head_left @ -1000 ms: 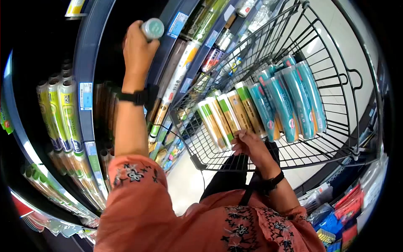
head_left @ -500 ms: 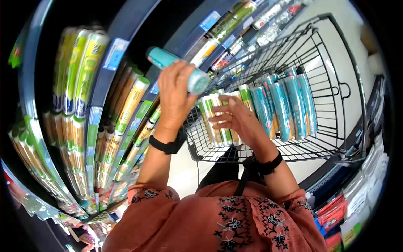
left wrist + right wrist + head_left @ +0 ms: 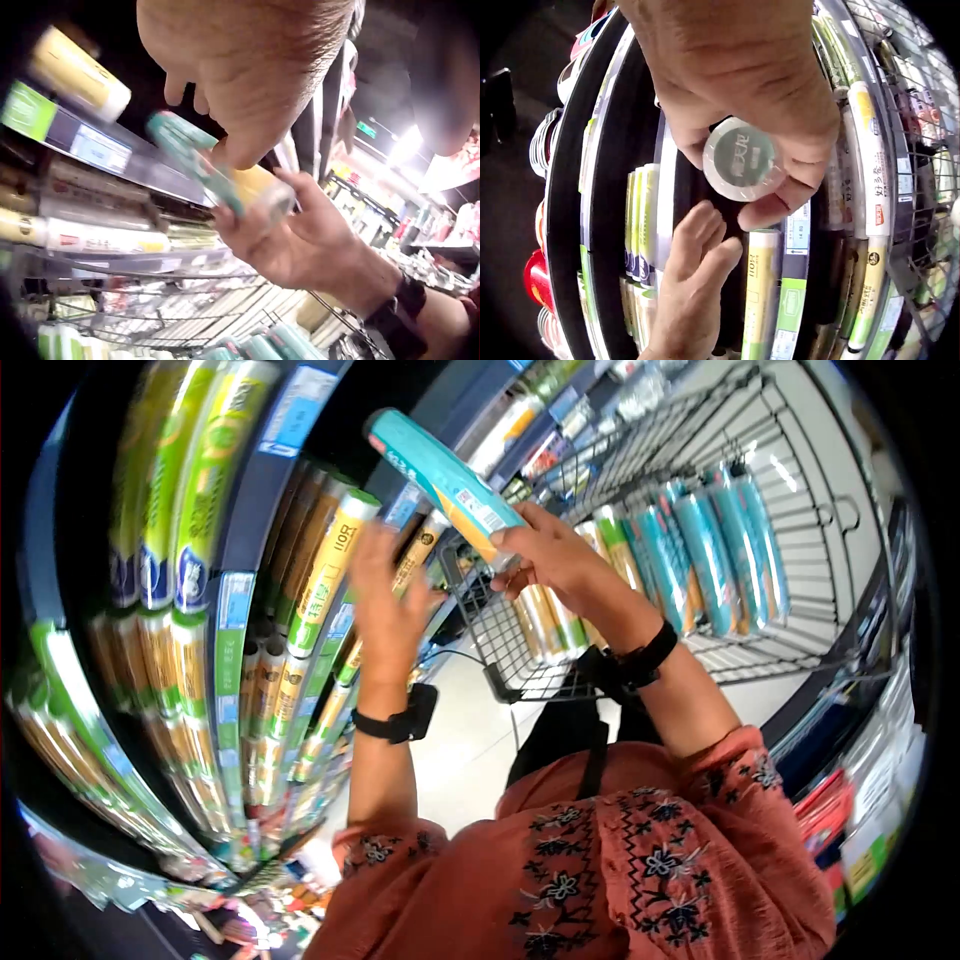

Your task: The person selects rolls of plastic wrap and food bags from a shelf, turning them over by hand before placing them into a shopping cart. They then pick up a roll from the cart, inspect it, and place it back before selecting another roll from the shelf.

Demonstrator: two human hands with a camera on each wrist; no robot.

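Note:
A teal packaged roll (image 3: 440,475) slants above the near left corner of the cart. My right hand (image 3: 565,560) grips its lower end, with the thumb on top and fingers beneath. The roll's round pale end cap (image 3: 742,159) faces the right wrist camera. My left hand (image 3: 385,595) is raised beside the roll in front of the shelf, blurred, its fingers extended and holding nothing. In the left wrist view the left hand (image 3: 247,67) overlaps the roll. Inside the wire cart (image 3: 500,685) several teal rolls (image 3: 705,560) lie beside brown, green and white rolls (image 3: 545,625), partly hidden by my right arm.
To the left, shelves hold yellow-green rolls (image 3: 215,490) and a yellow roll with a green cap (image 3: 330,570). A blue price label (image 3: 298,410) is on a shelf edge. Red packages (image 3: 825,805) are at the lower right. Pale floor (image 3: 455,710) shows below the cart.
My left hand brought the teal roll rightward from the shelf, then let go and drew back left. My right hand rose from over the cart and took the roll's lower end.

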